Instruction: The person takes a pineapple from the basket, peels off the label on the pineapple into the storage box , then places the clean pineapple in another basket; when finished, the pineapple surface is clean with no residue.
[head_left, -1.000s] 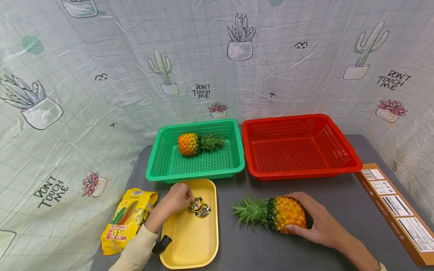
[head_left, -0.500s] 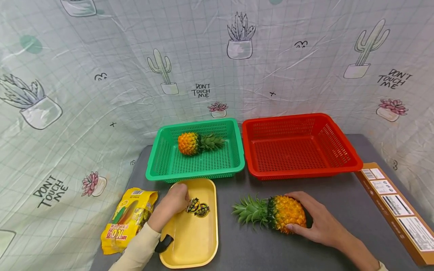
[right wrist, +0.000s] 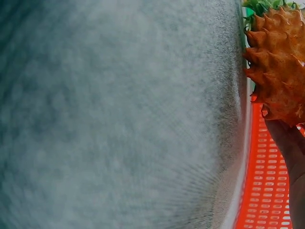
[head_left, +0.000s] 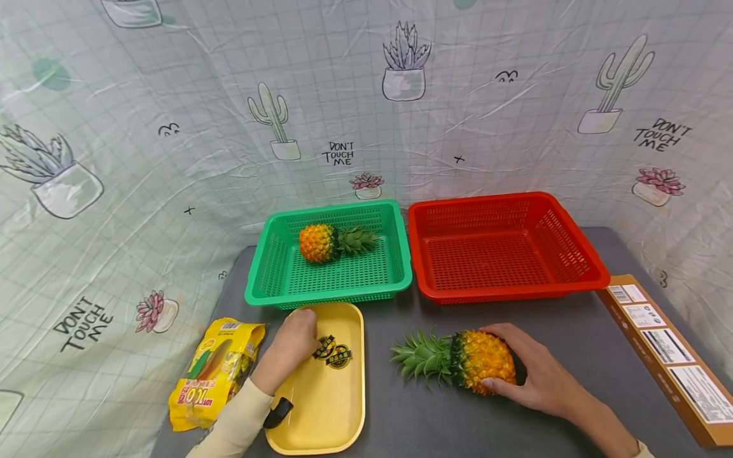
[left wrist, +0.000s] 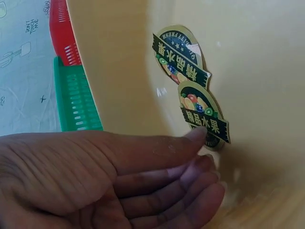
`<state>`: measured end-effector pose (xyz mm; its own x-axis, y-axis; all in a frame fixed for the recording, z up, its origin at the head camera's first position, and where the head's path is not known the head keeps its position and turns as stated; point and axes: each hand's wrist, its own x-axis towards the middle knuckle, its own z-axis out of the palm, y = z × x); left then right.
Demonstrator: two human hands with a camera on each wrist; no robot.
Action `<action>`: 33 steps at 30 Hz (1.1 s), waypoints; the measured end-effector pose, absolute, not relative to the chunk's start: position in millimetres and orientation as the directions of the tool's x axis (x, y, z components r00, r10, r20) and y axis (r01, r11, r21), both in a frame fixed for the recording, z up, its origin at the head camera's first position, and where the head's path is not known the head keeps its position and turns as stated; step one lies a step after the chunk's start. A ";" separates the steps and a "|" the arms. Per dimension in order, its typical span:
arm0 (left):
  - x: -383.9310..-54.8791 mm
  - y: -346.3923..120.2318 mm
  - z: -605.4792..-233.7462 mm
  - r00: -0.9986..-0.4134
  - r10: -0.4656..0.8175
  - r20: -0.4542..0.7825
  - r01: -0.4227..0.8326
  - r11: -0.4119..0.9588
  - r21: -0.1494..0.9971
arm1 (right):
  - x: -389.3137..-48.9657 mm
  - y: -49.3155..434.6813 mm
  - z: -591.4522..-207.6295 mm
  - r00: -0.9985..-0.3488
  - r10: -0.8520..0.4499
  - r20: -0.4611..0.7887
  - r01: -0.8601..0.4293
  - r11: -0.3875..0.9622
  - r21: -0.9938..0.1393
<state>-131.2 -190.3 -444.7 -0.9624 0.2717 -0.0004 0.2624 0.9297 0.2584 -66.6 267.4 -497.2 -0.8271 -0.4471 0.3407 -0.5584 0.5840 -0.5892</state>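
In the yellow tray [head_left: 321,407], two oval black-and-gold fruit labels lie touching. My left hand [head_left: 296,337] reaches into the tray's left side. The left wrist view shows its thumb over the lower edge of the nearer label [left wrist: 206,114], pinching it against the curled index finger. The farther label [left wrist: 178,52] lies beyond. On the grey table, my right hand [head_left: 535,372] grips the base of a pineapple [head_left: 485,361], its leafy crown pointing left. The right wrist view shows this pineapple [right wrist: 279,62] at its right edge, with only part of the hand visible.
Behind the tray, a green basket [head_left: 329,296] holds another pineapple [head_left: 317,243] on its side. A red basket [head_left: 515,294] stands at its right. A yellow snack bag [head_left: 214,375] lies left of the tray. A long brown box [head_left: 664,359] lies along the right.
The left hand has shifted slightly within the tray, and the labels have turned and slid a little left. My right hand and its pineapple stay in place.
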 end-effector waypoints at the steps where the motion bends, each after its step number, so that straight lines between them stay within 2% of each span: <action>1: -131.1 -189.8 -444.2 -0.963 0.268 -0.015 0.254 0.928 0.274 | -66.7 267.5 -497.1 -0.827 -0.448 0.341 -0.559 0.583 -0.589; 11: -128.5 -175.7 -423.9 -0.937 0.346 -0.051 0.287 0.843 0.455 | -66.3 268.8 -496.3 -0.827 -0.442 0.348 -0.560 0.579 -0.593; 25: -116.4 -136.4 -402.5 -0.870 0.493 -0.011 0.420 0.753 0.506 | -65.0 269.6 -498.0 -0.829 -0.438 0.349 -0.557 0.582 -0.592; 33: -108.8 -117.9 -397.0 -0.843 0.538 0.006 0.479 0.745 0.464 | -65.5 268.8 -497.7 -0.826 -0.446 0.345 -0.561 0.585 -0.587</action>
